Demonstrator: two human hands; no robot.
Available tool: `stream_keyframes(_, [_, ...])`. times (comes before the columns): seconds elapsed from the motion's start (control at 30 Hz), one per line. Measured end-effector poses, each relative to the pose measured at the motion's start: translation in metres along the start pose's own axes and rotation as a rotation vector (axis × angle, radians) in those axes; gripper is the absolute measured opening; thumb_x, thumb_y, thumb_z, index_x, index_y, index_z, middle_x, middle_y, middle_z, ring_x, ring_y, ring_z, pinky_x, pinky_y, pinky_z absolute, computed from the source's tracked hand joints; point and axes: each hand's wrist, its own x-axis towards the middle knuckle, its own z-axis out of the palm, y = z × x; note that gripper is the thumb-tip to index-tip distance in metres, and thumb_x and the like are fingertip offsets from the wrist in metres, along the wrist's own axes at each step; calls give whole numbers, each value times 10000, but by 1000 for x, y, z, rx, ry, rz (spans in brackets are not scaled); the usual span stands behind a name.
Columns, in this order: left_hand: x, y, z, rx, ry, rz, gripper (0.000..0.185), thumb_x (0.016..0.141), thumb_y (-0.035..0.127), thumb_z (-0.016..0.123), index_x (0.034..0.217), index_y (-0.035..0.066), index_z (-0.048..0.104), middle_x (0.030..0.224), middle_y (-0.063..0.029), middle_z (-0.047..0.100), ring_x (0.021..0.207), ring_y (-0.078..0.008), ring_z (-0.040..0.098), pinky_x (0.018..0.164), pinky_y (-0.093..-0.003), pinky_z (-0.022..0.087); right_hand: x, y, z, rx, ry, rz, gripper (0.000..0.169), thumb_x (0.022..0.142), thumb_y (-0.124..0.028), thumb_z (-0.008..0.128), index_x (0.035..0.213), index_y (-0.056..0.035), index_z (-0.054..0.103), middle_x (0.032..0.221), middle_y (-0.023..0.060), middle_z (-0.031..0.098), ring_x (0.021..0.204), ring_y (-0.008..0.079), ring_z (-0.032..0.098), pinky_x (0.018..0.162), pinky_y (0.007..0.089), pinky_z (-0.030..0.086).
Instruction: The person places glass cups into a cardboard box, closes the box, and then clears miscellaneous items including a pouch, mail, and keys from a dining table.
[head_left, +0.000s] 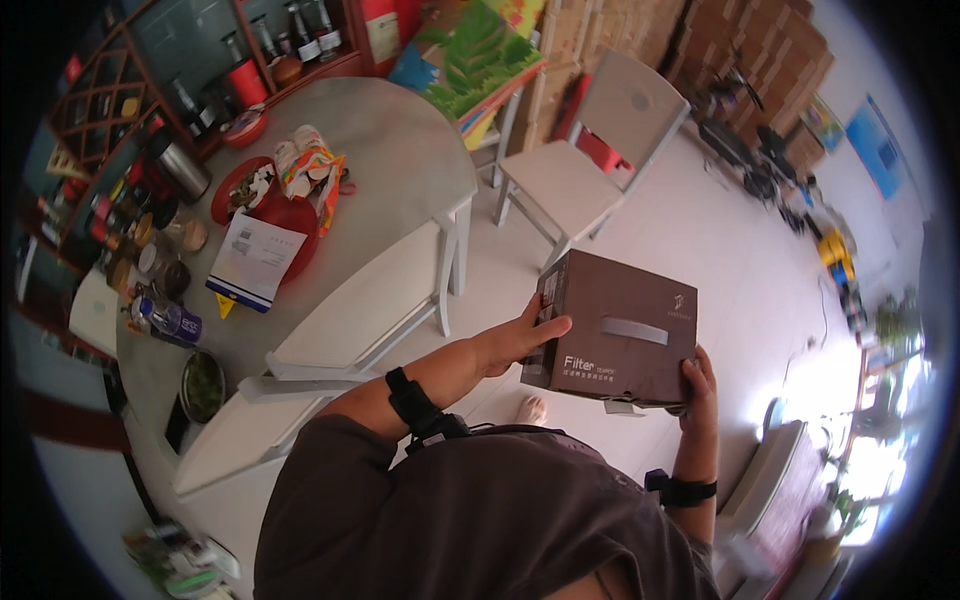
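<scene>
A brown cardboard teapot box (637, 300) with a pale carrying handle is held in front of my body, above the floor. My left hand (517, 341) grips its left side, thumb along the edge of the printed face. On the opposite side, near the lower right corner, my right hand (699, 386) has its fingers against the cardboard. A small flap sticks out at the box's lower edge. Both my forearms wear black straps, and the underside of the box is hidden.
To the left stands a round table (382, 142) with red dishes, a paper-topped packet (255, 255), jars and a steel thermos (176, 165). White chairs (367, 315) are tucked against it. Another chair (566, 184) stands beyond the box; a scooter (731, 150) is farther right.
</scene>
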Motion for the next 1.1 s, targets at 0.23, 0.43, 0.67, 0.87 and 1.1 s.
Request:
stream_keyframes(0.23, [66,42,-49,-178,377,143,1229,660,684,604,1381,76,-184,1451,-129,109,1324,-275,142,1010,-505,208,205,-39,34,-110,-337,94,501,813,-117,540,1265,25,376,1130,120,534,1028,202,530,881,295,427])
stream_keyframes(0.43, [87,95,-107,-327,666,364,1143,731,581,611,1383,34,-153,1451,-169,90,1337,-277,124,1059,-417,150,364,-36,125,-104,-586,196,489,822,-118,539,1265,15,380,1146,112,528,1033,196,523,884,299,421])
stream_keyframes(0.67, [105,129,-164,-473,965,507,1079,768,540,588,1389,44,-142,1464,-156,62,1351,-252,81,1077,-377,88,483,-25,231,-210,-846,247,479,815,-88,536,1267,-9,398,1157,91,528,1044,185,516,891,295,415])
stream_keyframes(0.87, [109,128,-193,-629,1340,590,990,808,488,578,1403,41,-74,1440,-137,171,1305,-243,213,1048,-361,194,543,6,344,-305,-1093,355,504,798,-68,574,1271,-18,407,1116,84,558,988,164,545,861,275,430])
stream_keyframes(1.1, [121,126,-225,-676,1619,661,890,834,482,507,1416,70,-27,1448,-105,174,1314,-216,194,1009,-418,241,570,53,461,-394,-1396,263,498,776,-121,640,1222,6,458,1061,77,571,943,148,542,827,257,432])
